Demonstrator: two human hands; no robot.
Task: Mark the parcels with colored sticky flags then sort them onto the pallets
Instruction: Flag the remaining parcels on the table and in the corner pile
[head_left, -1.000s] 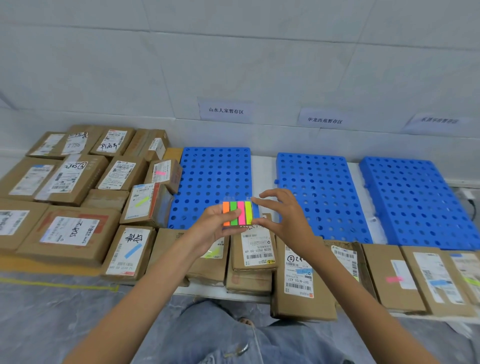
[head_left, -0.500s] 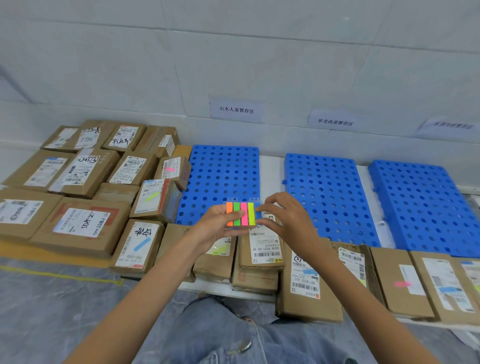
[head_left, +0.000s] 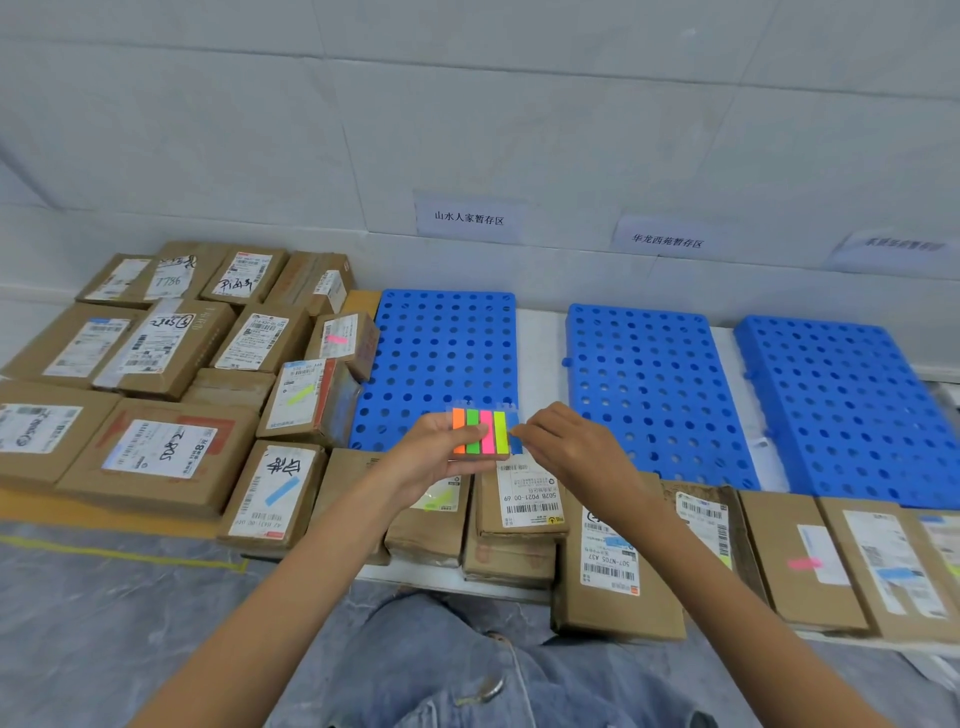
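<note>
The person holds the pad of flags (head_left: 480, 434) up over the near edge of the left pallet (head_left: 441, 353). The left hand (head_left: 431, 457) grips the pad from below, with the thumb laid across the orange and green strips. The fingertips of the right hand (head_left: 571, 452) pinch the blue flag (head_left: 514, 441) at the pad's right edge. The step in hand looks like peeling off one blue flag. To do it well, the left thumb should press firmly on the other strips so that the pad does not bend or shed a second flag. The right hand should draw the flag sideways and slightly upward, slowly, holding it by the coloured end so the sticky end stays clean. The flag is thin and may curl onto a finger, so a light pinch at its very tip serves best. Directly below the hands lies a parcel (head_left: 524, 499) with a white label, and no flag shows on the part of that label in view, so it seems the likely target. The flag should go flat on the label, clear of the barcode. Several parcels on the left (head_left: 280, 488) and in the row on the right (head_left: 800, 561) already carry flags. All three pallets hold no parcels, so sorting has not yet begun.
</note>
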